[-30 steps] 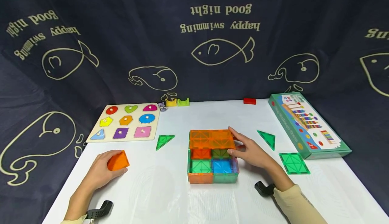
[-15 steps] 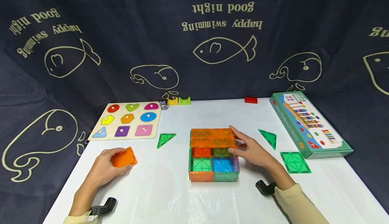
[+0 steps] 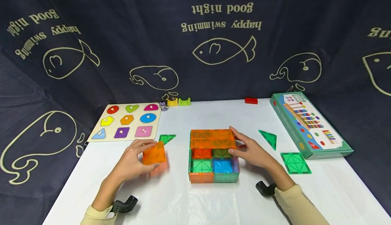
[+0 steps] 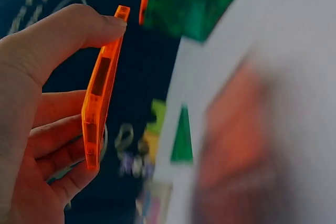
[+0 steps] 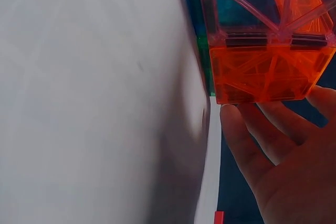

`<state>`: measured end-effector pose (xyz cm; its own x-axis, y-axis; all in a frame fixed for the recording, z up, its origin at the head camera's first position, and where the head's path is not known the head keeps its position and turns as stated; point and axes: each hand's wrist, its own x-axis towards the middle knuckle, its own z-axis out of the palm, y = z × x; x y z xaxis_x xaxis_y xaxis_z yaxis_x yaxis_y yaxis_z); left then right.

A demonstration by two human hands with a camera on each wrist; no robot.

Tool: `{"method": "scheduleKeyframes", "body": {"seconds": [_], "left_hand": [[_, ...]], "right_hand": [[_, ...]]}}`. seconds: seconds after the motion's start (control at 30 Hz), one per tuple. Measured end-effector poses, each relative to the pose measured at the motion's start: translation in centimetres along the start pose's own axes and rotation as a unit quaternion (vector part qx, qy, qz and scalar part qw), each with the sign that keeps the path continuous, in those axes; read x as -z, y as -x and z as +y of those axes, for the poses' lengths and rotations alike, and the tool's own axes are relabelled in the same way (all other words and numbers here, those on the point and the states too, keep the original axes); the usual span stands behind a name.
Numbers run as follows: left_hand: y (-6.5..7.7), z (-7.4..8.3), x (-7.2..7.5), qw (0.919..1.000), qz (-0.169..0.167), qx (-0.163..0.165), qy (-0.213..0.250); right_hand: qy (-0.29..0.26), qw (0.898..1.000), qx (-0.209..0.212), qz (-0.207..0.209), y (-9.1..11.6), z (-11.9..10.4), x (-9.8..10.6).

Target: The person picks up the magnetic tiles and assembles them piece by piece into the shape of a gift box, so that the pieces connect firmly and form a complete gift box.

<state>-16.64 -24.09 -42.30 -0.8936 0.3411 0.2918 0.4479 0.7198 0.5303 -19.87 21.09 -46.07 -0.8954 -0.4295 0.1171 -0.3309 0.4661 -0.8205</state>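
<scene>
In the head view my left hand [image 3: 134, 160] pinches an orange square magnetic tile [image 3: 154, 153] by its edges, tilted and held above the table. The left wrist view shows the thumb on one edge of this tile [image 4: 100, 93] and fingertips on the opposite edge. A low box of translucent magnetic tiles [image 3: 201, 177] stands mid-table, with orange tiles [image 3: 212, 139] covering its back half. Green, blue and red squares show in its front part. My right hand [image 3: 252, 152] grips the box's right side, thumb in front and fingers behind; fingertips meet an orange tile [image 5: 273, 74] in the right wrist view.
Green triangle tiles [image 3: 166, 138] [image 3: 269, 139] lie on either side of the box. A green square tile [image 3: 295, 163] and a game box [image 3: 310, 125] are at the right. A shape puzzle board [image 3: 126, 123], small yellow and green blocks [image 3: 184, 102] and a red block [image 3: 251, 100] lie farther back.
My left hand has moved right, towards the box, carrying the orange square tile, which is now more upright. My right hand has stayed at the box.
</scene>
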Motion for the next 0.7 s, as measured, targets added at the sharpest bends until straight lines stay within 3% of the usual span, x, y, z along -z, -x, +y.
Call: {"method": "scheduleKeyframes", "body": {"seconds": [0.2, 0.4, 0.7], "left_hand": [[-2.0, 3.3, -1.0, 0.9969, -0.011, -0.074, 0.025], [-3.3, 6.4, -2.2, 0.991, -0.023, -0.125, 0.042], [-4.3, 10.1, -5.4, 0.982, -0.073, -0.174, 0.005]], "right_hand": [[0.001, 1.0, -0.006, -0.001, 0.1, -0.8, 0.1], [-0.021, 1.0, -0.007, -0.006, 0.5, -2.7, 0.3], [0.0, 1.0, -0.008, 0.005, 0.1, -0.5, -0.1]]}}
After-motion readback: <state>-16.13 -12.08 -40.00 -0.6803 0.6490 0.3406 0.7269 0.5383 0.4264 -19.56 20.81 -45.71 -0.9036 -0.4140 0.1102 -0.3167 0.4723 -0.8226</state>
